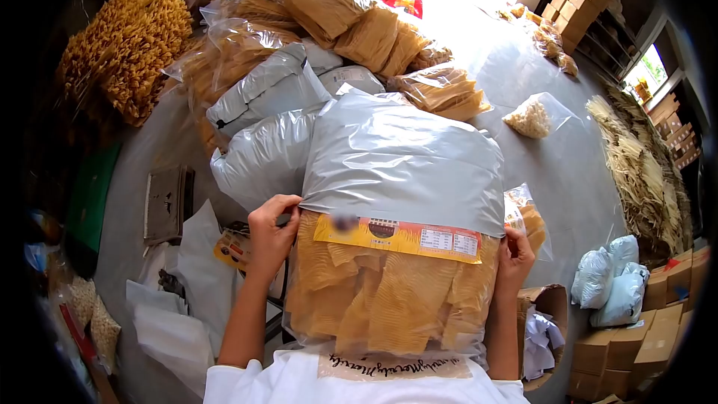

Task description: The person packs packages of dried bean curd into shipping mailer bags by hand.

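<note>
A clear plastic bag of flat yellow-brown ridged sheets (389, 299) stands in front of my chest, with a yellow and red printed label (396, 238) across it. A grey plastic mailing bag (404, 157) covers its upper part. My left hand (273, 224) pinches the mailing bag's edge at the left corner. At the right corner my right hand (514, 254) is closed on the same edge. Some of the fingertips are hidden behind the plastic.
Filled grey mailing bags (269, 90) and clear bags of dried sheets (329, 7) are piled ahead. White flat bags (172, 329) lie at the left. An open carton (553, 307) with crumpled paper stands at the right, near stacked cardboard boxes (628, 344).
</note>
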A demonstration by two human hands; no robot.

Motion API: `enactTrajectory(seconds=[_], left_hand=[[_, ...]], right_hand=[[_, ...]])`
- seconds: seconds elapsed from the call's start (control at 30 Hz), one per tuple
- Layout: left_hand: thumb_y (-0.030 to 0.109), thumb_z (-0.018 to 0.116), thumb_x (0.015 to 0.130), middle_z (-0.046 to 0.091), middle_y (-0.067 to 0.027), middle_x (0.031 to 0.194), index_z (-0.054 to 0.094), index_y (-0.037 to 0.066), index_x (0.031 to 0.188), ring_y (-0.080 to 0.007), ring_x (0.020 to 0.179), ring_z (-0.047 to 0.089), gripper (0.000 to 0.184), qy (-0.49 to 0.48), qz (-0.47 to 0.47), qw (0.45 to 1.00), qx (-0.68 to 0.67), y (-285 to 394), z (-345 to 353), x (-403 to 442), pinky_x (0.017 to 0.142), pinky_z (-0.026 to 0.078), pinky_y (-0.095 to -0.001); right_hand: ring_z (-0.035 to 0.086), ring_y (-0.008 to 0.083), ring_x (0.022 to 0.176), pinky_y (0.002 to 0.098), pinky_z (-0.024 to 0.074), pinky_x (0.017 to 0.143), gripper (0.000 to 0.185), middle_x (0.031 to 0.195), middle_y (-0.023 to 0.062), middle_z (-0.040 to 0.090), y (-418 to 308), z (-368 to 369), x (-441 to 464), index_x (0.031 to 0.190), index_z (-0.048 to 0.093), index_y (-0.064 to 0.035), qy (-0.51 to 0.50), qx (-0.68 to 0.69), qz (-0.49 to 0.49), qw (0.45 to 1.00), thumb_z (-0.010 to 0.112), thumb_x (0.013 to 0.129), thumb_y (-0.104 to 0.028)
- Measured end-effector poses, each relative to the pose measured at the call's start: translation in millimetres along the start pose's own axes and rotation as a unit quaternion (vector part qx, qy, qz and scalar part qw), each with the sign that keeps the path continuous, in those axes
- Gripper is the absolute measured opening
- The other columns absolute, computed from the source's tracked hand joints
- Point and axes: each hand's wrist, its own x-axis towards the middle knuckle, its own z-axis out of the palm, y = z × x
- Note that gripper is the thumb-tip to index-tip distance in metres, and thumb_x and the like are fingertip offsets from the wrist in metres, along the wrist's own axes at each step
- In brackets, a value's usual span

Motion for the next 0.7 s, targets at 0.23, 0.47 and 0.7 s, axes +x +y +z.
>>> enactTrajectory(seconds=[0.23,0.47,0.7], left_hand=[[0.004,0.05,0.076,0.052,-0.001,0.076,0.053,0.0,0.078,-0.0081,0.074,0.049,0.005,-0.068,-0.189,0.902,-0.383,-13.0,-7.7,-24.8,0.071,0.038,-0.0201],[0.017,0.058,0.073,0.039,0.0016,0.072,0.045,0.005,0.074,-0.0081,0.069,0.037,0.018,-0.162,-0.195,0.891,-0.377,3.7,-39.2,-81.2,0.063,0.027,-0.0209],[0.027,0.07,0.076,0.036,0.002,0.072,0.041,0.008,0.072,-0.009,0.066,0.034,0.035,-0.111,-0.245,0.861,-0.431,17.1,-50.6,-145.2,0.061,0.026,-0.0225]], right_hand=[[0.044,0.0041,0.072,0.0183,0.0346,0.065,0.012,0.078,-0.0015,0.05,5.3,-13.5,-14.5,0.082,0.053,-0.0029,-0.064,0.229,0.129,0.963,0.044,0.08,0.005],[0.038,0.0091,0.071,0.0213,0.0289,0.066,0.014,0.072,0.0001,0.038,-13.1,-36.4,-61.8,0.07,0.042,-0.0051,-0.195,0.324,0.165,0.911,0.053,0.07,-0.015],[0.037,0.007,0.065,0.0207,0.0281,0.059,0.014,0.071,-0.0014,0.04,-43.7,-60.2,-106.6,0.065,0.04,-0.0065,-0.25,0.27,0.229,0.901,0.054,0.067,-0.007]])
